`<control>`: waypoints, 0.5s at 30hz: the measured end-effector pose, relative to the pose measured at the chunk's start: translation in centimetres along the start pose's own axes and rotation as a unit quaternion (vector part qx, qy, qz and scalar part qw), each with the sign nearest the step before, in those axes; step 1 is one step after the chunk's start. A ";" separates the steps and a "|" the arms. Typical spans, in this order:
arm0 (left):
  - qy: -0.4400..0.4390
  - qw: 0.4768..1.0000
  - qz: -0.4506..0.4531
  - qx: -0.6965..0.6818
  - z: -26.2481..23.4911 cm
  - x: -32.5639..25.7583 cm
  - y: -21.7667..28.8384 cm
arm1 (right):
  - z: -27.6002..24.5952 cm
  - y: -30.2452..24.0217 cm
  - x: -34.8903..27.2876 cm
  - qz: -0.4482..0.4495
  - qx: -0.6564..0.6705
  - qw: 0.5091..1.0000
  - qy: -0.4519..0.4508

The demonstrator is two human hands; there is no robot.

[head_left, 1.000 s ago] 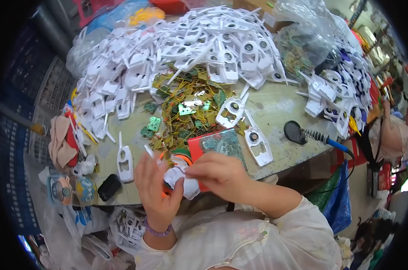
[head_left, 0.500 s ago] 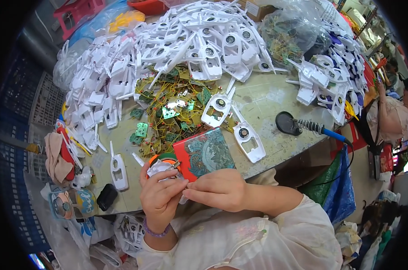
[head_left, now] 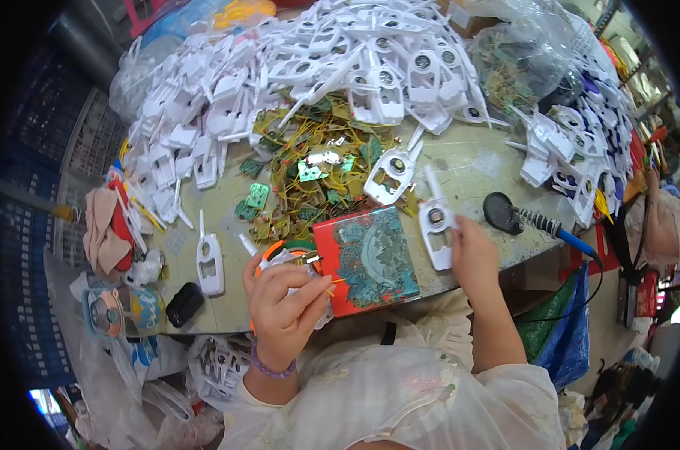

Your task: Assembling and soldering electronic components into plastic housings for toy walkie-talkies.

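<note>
L hand (head_left: 291, 300): my pinch is closed on thin yellow wire (head_left: 340, 280)
R hand (head_left: 475, 255): at rt edge of smooth white shell (head_left: 436, 241); can't tell if closed
Panel (head_left: 373, 259): flat, red w/ ornate teal print, btwn my hands
Beyond: tangled wire pile (head_left: 298, 199), then spiky plastic heap (head_left: 280, 71)

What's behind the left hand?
Past the left hand: part of an orange rim, a green band and a white tip. Whatever the palm and fingers cover can't be seen, including the rest of the rim.
</note>
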State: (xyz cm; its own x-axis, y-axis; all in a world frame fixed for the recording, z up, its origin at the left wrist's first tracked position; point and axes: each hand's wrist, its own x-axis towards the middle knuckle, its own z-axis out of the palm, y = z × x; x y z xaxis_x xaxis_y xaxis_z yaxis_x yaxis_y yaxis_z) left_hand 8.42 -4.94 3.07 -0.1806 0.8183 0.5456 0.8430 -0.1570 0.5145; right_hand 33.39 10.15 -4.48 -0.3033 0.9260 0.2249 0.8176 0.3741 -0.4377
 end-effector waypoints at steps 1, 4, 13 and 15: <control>0.000 1.000 -0.006 0.005 0.2 0.0 0.0 | -0.7 -0.4 -0.1 -0.004 0.018 0.999 0.044; 0.003 1.000 -0.017 -0.011 0.4 -0.1 -0.3 | -4.0 -3.5 -0.5 0.013 0.201 0.975 0.096; 0.010 1.000 -0.003 0.015 0.6 -0.1 1.0 | -5.1 -9.0 -0.3 -0.214 0.159 0.961 -0.069; 0.013 1.000 0.001 0.018 0.6 -0.2 0.8 | -5.3 -9.2 -0.6 -0.188 0.208 0.957 -0.070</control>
State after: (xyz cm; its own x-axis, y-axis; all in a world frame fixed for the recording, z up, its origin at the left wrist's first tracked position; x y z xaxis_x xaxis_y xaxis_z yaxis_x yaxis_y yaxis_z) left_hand 9.42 -4.91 2.98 -0.1924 0.8031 0.5639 0.8607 -0.1379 0.4900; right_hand 28.68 5.91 4.02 -0.6247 0.7080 0.3292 0.3803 0.6441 -0.6637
